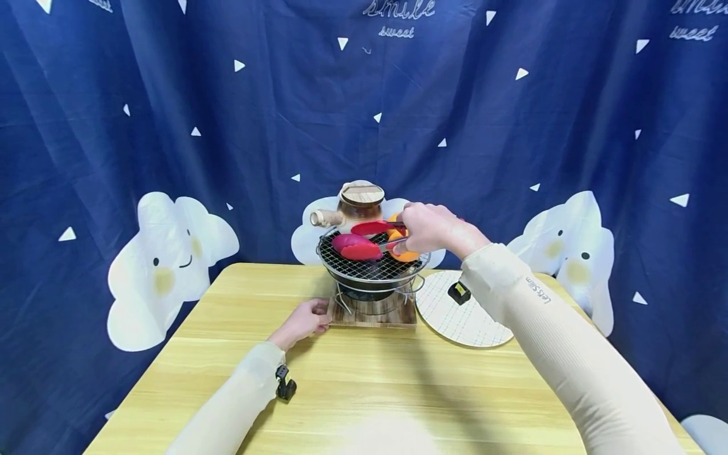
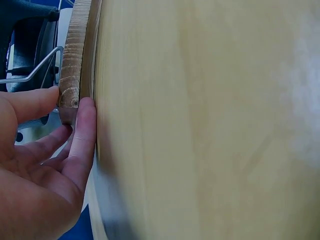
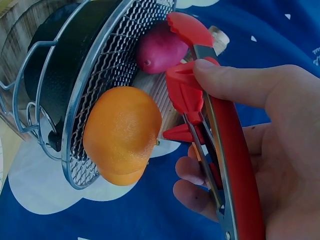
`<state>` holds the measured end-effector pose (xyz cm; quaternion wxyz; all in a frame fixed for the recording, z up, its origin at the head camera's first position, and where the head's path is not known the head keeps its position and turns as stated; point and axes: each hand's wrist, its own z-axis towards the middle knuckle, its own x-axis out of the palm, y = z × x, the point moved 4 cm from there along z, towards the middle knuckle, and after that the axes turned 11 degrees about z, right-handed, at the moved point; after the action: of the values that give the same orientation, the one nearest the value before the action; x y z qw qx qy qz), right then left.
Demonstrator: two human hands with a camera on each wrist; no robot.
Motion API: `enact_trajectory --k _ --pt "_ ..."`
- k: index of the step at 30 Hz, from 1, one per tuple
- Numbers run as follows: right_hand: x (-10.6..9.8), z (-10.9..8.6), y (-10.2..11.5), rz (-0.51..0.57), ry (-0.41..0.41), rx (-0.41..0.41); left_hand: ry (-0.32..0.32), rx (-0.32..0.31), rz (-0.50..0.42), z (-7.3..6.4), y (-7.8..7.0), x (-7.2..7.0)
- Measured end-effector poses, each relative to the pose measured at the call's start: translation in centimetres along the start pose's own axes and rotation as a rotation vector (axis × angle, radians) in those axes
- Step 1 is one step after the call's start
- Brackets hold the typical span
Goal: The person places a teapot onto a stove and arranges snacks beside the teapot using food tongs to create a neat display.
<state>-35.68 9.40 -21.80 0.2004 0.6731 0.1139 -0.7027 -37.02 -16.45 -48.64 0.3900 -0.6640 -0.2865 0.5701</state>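
Observation:
My right hand (image 1: 429, 226) holds red-tipped tongs (image 3: 232, 165) above a round grill (image 1: 372, 277) with a wire mesh. The tongs' red tips straddle a purple-red, rounded vegetable or fruit (image 3: 159, 49) at the mesh in the head view. Close by, an orange fruit (image 3: 122, 127) sits on the mesh, and a second orange one (image 3: 122, 176) shows partly behind it. With thumb on top and fingers at its side and underside, my left hand (image 1: 304, 321) pinches the corner of the wooden board (image 2: 75, 55) under the grill.
Behind the grill stands a brown pot (image 1: 362, 213) with a wooden lid and a side handle. A round white checked mat (image 1: 461, 325) lies right of the board on the wooden table (image 1: 341, 404). A blue curtain (image 1: 273, 95) hangs behind.

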Motion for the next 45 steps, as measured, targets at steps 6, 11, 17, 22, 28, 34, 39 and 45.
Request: enact_trajectory --k 6,11,17,22,28,34,39,45 --pt "-0.3 -0.3 -0.1 0.012 -0.011 -0.006 0.000 0.016 -0.005 0.1 -0.3 0.1" --pt "-0.6 -0.8 -0.3 0.035 -0.015 -0.009 -0.002 0.008 0.009 -0.1 -0.2 0.1" --pt "-1.5 -1.6 -0.7 0.041 -0.055 -0.009 -0.007 0.001 0.017 0.1 -0.1 0.1" --pt "-2.2 -2.8 -1.4 0.046 -0.088 -0.021 -0.006 0.005 0.005 0.1 -0.3 0.1" --pt "-2.6 -4.3 -2.7 0.046 -0.132 -0.017 0.007 0.008 0.006 -0.1 -0.2 0.1" --pt "-2.8 -6.2 -4.2 0.058 -0.171 -0.013 0.000 -0.003 0.010 -0.2 0.0 0.3" --pt "-3.2 -7.9 -5.5 0.066 -0.192 0.007 -0.005 -0.001 0.010 0.0 0.0 0.3" --pt "-3.2 -10.2 -7.5 0.108 -0.209 0.029 0.003 -0.004 0.008 0.2 0.0 0.3"
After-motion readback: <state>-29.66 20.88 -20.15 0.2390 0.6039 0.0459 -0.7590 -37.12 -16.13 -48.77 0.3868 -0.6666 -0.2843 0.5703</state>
